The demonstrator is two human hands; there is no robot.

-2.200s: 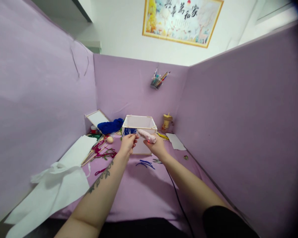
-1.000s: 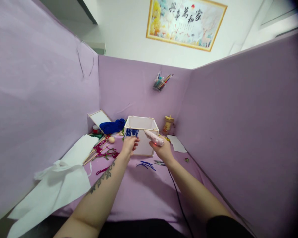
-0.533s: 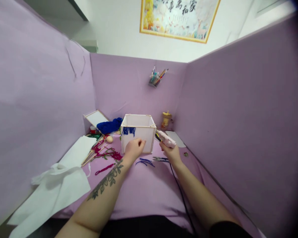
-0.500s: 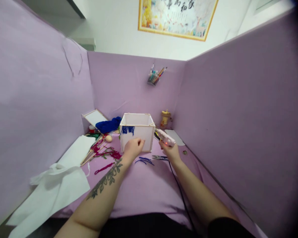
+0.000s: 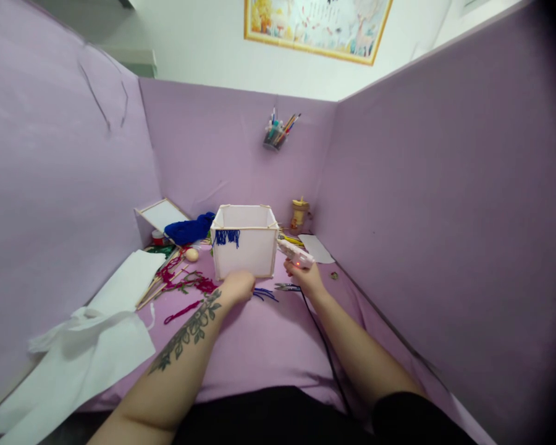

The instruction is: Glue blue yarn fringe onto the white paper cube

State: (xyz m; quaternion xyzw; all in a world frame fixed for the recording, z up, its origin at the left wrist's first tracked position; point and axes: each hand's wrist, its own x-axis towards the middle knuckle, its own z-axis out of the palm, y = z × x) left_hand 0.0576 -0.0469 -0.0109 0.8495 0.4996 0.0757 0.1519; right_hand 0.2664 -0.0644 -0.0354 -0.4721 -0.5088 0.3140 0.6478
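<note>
Lilac-covered counter point(image 5: 269, 346) walled by lilac panels, framed picture point(image 5: 317, 28) above. Left hand point(image 5: 238, 287) now down from the white box point(image 5: 244, 242) onto the cloth, fingers curled at the blue yarn strands point(image 5: 264, 294); whether pinching, cannot tell. Right hand point(image 5: 306, 278) pulled right of the box, fingers wrapped round the pink glue gun point(image 5: 294, 254). Scissors point(image 5: 287, 287) between both hands; white paper point(image 5: 88, 346) far left.

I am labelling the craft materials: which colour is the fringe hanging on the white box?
Dark blue: the fringe hangs from the front top edge of the white box, seen in the head view.
</note>
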